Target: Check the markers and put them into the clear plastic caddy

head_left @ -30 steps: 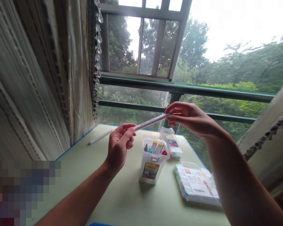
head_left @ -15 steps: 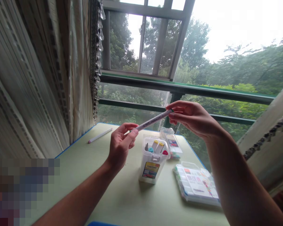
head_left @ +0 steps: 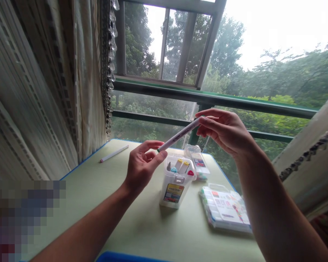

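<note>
A slim white marker [head_left: 179, 135] with green ends and dark print is held slanted above the table, its right end higher. My right hand [head_left: 221, 127] pinches its upper end between thumb and fingers. At the lower green end, my left hand [head_left: 143, 162] has its thumb and index finger on either side of the barrel, lightly closed. Below the marker stands a clear plastic marker box [head_left: 169, 183], its lid off the opening. Inside are several pens with grey, yellow, blue and red ends.
Another white marker [head_left: 114, 154] lies at the table's far left. A flat white case [head_left: 226, 209] rests at the right. Behind the marker box is the clear lid [head_left: 198, 160]. Curtains [head_left: 90, 91] hang left, and a green rail [head_left: 158, 92] crosses the window.
The marker has tilted more steeply and shifted slightly right. Its lower green end now shows at my left fingers, which have loosened around it. My right hand has risen a little.
</note>
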{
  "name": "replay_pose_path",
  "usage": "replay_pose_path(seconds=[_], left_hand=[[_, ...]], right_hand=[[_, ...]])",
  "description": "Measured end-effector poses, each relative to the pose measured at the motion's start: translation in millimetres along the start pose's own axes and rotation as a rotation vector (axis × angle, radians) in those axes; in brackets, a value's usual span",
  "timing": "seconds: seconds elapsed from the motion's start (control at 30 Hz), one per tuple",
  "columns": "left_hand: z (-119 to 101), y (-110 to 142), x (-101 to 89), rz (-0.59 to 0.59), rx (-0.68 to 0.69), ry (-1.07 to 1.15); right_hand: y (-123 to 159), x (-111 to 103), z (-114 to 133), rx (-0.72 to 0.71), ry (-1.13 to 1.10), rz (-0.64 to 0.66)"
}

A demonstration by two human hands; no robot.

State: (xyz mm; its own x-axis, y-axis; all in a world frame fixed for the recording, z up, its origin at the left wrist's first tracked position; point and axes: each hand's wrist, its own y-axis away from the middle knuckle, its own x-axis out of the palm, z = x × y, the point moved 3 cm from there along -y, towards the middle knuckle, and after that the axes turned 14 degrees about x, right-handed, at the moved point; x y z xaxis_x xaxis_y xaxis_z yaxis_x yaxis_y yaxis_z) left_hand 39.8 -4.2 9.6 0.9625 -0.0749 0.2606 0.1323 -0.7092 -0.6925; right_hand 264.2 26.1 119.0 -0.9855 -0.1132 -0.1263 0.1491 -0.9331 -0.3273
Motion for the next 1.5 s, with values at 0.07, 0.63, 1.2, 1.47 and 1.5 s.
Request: replay_pose_path(seconds=[0.07,0.63,1.2,1.47,1.5], left_hand=[[0.0,0.0,-0.1,0.024,0.004,0.007],[1.6,6.9,3.2,0.190,0.064,-0.123],[0.9,6.9,5.0,0.202,0.061,-0.151],[1.0,8.7,5.5,0.208,0.030,-0.145],[0.9,8.6,5.6,0.210,0.029,-0.146]], right_hand=[[-1.5,-1.9,1.6,-0.040,-0.049,-0.047],[0.6,-6.3,9.0,-0.173,0.016,-0.186],[11.9,9.9,15.9,-0.233,0.141,-0.019],[14.4,18.5,13.5,-0.240,0.229,0.066],[14.7,20.6,13.1,-0.234,0.237,0.076]])
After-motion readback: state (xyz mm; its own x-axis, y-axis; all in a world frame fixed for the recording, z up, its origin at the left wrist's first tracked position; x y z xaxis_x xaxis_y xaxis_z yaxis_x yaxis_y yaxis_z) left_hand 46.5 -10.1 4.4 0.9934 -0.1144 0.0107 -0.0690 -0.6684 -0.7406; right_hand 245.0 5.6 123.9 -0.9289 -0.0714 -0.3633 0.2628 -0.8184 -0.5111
